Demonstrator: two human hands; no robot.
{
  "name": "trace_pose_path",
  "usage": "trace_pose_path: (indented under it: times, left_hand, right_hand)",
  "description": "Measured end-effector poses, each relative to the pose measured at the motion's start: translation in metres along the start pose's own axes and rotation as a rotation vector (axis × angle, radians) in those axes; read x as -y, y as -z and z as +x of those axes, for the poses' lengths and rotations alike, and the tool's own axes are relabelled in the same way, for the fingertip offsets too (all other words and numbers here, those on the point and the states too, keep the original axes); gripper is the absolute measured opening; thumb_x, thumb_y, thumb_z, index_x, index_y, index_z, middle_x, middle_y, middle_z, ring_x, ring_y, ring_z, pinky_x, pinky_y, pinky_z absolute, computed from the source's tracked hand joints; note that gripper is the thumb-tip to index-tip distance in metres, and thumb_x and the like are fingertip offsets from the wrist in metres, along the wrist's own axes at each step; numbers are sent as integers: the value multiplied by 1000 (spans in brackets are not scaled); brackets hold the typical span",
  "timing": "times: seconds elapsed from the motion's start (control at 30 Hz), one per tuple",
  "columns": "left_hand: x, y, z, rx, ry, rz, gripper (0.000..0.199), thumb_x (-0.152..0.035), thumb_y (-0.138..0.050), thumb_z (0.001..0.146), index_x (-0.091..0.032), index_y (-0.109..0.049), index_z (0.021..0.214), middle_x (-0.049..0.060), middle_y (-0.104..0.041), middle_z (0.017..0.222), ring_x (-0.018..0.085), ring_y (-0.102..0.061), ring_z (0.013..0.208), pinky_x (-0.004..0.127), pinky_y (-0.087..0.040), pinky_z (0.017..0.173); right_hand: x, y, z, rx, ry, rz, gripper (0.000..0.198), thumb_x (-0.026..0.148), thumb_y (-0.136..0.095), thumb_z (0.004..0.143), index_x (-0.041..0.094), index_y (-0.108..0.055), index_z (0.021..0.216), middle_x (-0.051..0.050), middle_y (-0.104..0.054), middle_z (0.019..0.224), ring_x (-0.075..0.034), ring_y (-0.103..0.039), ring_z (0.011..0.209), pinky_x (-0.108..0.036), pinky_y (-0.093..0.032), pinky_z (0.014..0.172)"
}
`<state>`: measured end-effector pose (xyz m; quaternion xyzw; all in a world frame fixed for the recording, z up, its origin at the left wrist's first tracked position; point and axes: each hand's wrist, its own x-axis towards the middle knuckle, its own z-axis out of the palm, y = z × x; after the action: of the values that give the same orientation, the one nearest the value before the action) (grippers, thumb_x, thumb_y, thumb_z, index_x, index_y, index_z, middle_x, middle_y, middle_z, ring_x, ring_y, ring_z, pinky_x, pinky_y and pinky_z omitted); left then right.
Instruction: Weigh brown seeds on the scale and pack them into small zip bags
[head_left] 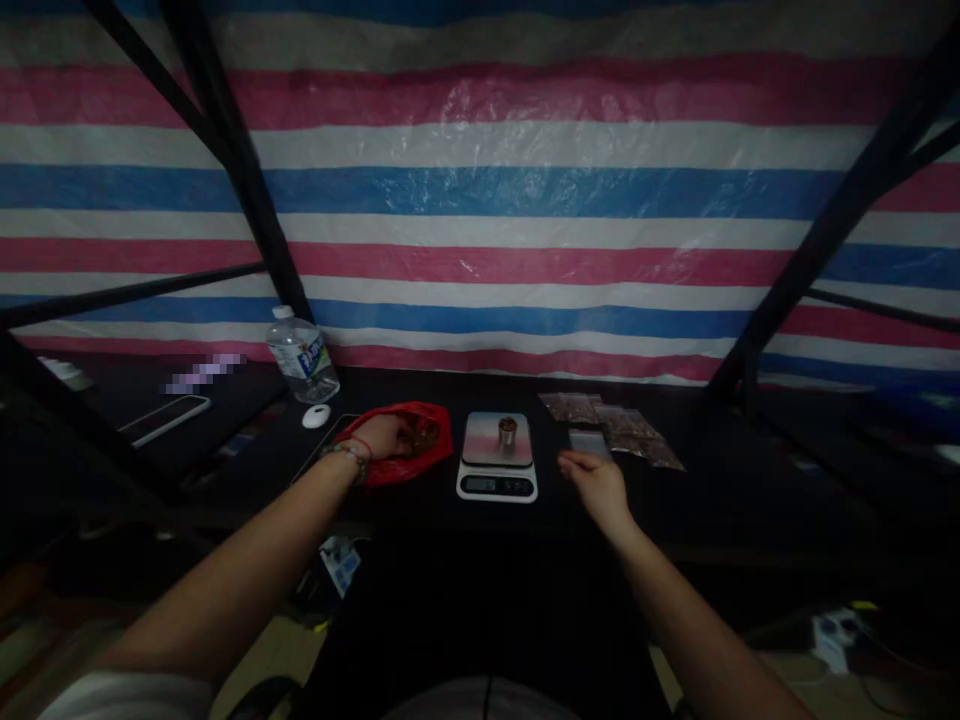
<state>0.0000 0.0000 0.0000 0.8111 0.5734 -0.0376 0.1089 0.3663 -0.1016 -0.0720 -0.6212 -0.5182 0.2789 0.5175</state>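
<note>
My left hand point(386, 436) reaches into an open red plastic bag point(440, 442) that holds small brown pieces point(426, 434). Its fingertips are hidden among the pieces, so whether they are closed on any does not show. Right of the bag, a white kitchen scale point(476, 440) with a dark display bears a small metal cup point(507, 434) filled with brown pieces. My right hand point(598, 485) hovers at the scale's right with thumb and fingers closed together; anything between them is too small to make out. Just behind it lies a clear flat plastic bag point(589, 440).
Several filled clear zip bags point(630, 428) lie at the back right of the black table point(705, 500). On the left are a large plastic bottle point(304, 355), a white mouse point(316, 416) and a phone point(166, 418). Black metal frame bars point(259, 215) rise at both sides before a striped sheet.
</note>
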Motion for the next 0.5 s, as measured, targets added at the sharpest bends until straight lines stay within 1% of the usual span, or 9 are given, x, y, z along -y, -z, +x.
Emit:
trace_pose_path:
  times: [0.07,0.17,0.23,0.3,0.4,0.5]
  left_hand:
    - [1,-2,2,-28,43,57,29,-33,-64,70,-24,-71,97,3,-71,96,20,-64,87,25,-46,79]
    - [7,-5,5,-68,113,112,30,-30,-61,72,-19,-69,99,9,-70,100,23,-64,91,28,-46,81]
    - [12,-7,8,-79,154,126,32,-29,-59,73,-15,-68,101,13,-69,101,24,-64,92,29,-46,81]
    - [16,-8,9,-74,186,133,33,-30,-59,73,-14,-68,100,14,-69,99,25,-65,90,30,-47,78]
    - [18,-8,10,-52,184,126,32,-34,-61,72,-14,-69,95,14,-70,96,25,-65,85,29,-47,73]
    - [16,-7,11,-45,149,110,28,-32,-60,71,-17,-69,93,11,-70,95,23,-65,84,27,-47,72]
  right_hand:
    - [-9,-6,4,40,-9,3,39,46,-59,71,14,-72,88,-8,-70,71,-20,-63,60,-31,-48,58]
    - [-14,-8,9,21,29,-59,43,49,-50,77,14,-70,92,-4,-65,63,-17,-58,52,-28,-43,52]
    - [-13,-8,12,5,55,-125,43,51,-47,79,15,-69,88,-2,-59,55,-17,-55,50,-26,-40,50]
    - [-11,-8,14,15,71,-173,42,51,-46,80,17,-69,84,0,-56,51,-17,-54,51,-26,-38,51]
    - [-9,-7,14,33,82,-198,41,51,-45,81,17,-69,83,0,-55,51,-17,-54,52,-26,-37,51]
    - [-9,-6,11,45,93,-175,42,51,-45,82,17,-69,85,-1,-56,53,-18,-54,53,-26,-37,51]
